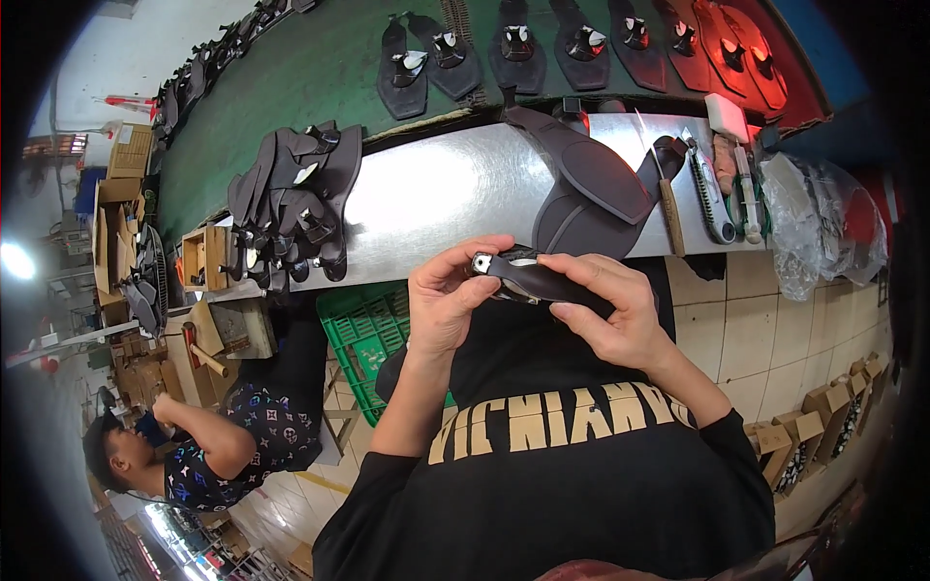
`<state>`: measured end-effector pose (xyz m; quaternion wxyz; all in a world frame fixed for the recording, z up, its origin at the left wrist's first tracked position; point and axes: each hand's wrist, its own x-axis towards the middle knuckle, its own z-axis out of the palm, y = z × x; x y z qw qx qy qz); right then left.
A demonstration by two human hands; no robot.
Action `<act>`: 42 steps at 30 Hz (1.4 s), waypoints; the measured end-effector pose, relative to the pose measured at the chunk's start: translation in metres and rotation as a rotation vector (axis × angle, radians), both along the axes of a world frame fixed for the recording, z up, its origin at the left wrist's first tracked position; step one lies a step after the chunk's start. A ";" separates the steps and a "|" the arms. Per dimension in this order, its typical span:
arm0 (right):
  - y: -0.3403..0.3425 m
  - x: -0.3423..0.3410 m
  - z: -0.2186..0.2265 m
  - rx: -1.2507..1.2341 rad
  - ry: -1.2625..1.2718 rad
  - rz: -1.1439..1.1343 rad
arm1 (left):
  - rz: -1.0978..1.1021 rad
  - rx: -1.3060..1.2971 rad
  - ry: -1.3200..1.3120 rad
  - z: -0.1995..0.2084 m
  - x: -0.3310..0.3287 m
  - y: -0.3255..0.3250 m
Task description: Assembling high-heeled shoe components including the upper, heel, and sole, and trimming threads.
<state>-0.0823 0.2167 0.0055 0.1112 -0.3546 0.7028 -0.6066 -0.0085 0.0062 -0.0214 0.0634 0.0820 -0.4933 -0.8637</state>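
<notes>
Both my hands hold a dark shoe sole with a small heel (pixel 538 280) in front of my chest, just off the near edge of the metal bench. My left hand (pixel 448 290) pinches its left end, where a whitish piece with a dark hole shows between thumb and fingers. Closed round the right part of the sole, my right hand (pixel 615 305) has its thumb below and fingers on top. Part of the sole is hidden by the fingers. Just beyond my hands, black flat soles (pixel 593 174) lie overlapped on the bench.
A pile of black heeled soles (pixel 295 194) sits left on the metal bench (pixel 426 179). To the right lie a wooden-handled knife (pixel 670 218) and a cutter (pixel 712 198). Soles line the green conveyor (pixel 320 73). A green crate (pixel 363 339) stands below; a person (pixel 213 445) works at left.
</notes>
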 end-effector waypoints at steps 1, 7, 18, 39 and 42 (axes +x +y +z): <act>0.001 -0.001 0.000 0.016 0.017 0.002 | -0.003 -0.024 0.003 -0.001 -0.001 0.000; 0.002 -0.002 0.004 0.058 0.091 0.023 | -0.003 -0.242 0.088 -0.001 0.002 0.001; 0.007 -0.002 0.011 0.144 0.240 0.042 | -0.172 -0.406 0.185 -0.001 0.002 -0.009; 0.006 -0.006 -0.023 0.209 -0.213 0.167 | -0.202 -0.201 -0.321 -0.005 0.010 0.012; 0.007 -0.006 -0.023 0.208 -0.216 0.170 | -0.209 -0.195 -0.330 0.000 0.009 0.016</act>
